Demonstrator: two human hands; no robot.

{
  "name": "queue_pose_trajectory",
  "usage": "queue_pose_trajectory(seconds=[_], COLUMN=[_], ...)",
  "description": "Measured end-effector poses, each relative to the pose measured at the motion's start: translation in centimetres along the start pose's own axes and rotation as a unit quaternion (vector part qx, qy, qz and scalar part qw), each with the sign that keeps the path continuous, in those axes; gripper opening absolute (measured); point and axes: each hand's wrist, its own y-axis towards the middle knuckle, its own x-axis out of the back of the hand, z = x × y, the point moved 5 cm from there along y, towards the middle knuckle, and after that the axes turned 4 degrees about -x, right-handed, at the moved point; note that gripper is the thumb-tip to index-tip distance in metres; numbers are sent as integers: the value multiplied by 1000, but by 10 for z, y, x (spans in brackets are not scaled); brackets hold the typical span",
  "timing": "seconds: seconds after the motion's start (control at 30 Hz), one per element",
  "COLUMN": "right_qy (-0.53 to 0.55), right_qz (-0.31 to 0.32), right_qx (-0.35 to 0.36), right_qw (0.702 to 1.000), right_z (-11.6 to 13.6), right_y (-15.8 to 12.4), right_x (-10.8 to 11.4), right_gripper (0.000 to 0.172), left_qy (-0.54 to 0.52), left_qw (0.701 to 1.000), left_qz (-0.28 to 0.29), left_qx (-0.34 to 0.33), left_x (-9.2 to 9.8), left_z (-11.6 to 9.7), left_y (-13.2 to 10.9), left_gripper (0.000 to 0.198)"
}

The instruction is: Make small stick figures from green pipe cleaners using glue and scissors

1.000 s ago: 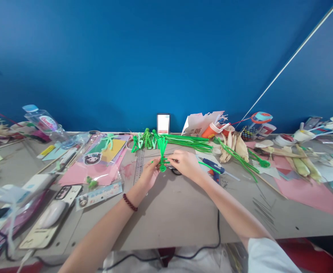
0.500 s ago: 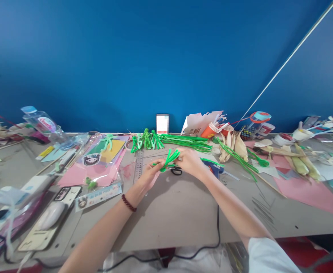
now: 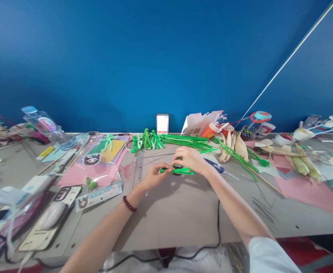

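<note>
Over the middle of the table, my left hand (image 3: 155, 176) pinches a small bunch of bright green pipe cleaners (image 3: 185, 171), whose loose ends point right beneath my other hand. Close against it, my right hand (image 3: 193, 160) has its fingertips together at the bunch. A green pipe cleaner strand (image 3: 211, 151) sticks out behind the right hand and seems to be gripped in it. Its pinched end is hidden by the fingers. Black-handled scissors (image 3: 178, 167) lie partly covered behind the hands.
Behind the hands are finished green pipe-cleaner shapes (image 3: 147, 139) and a pile of green pipe cleaners (image 3: 186, 142). A metal ruler (image 3: 138, 168) lies left, a blue glue gun (image 3: 216, 166) right. A plastic bottle (image 3: 45, 124), a mouse (image 3: 52, 215) and orange paper cups (image 3: 210, 130) stand further out.
The green bunch has turned from pointing upward to lying sideways, its ends to the right. My right hand has shifted slightly, and the strand behind it has risen.
</note>
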Motion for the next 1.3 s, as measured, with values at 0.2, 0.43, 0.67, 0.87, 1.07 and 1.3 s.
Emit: queue_pose_trajectory(seconds=[0.2,0.43,0.67,0.87,1.07,1.3], right_qy=[-12,-126,-160,-172,-135,-95], right_qz=[10,19,14,16,24,22], right_qx=[-12,1,-13,-4,-35,-95], right_qw=[1000,992,987,985,990,991], right_z=[4,30,44,49,37,14], right_y=[-1,-5,-5,-7,-5,-2], right_x=[-2,-9,-25,-36,-30,-21], right_gripper=[13,17,20,20,21,22], left_qy=[-26,63,-78,-243,-383,-353], left_qw=[997,986,965,929,885,906], left_qz=[-64,-142,-250,-268,-246,-201], left_qx=[-20,-52,23,78,97,117], left_x=[1,8,24,26,22,20], left_z=[5,10,25,37,40,35], left_y=[0,-1,1,1,3,5], left_gripper=[23,13,23,29,21,18])
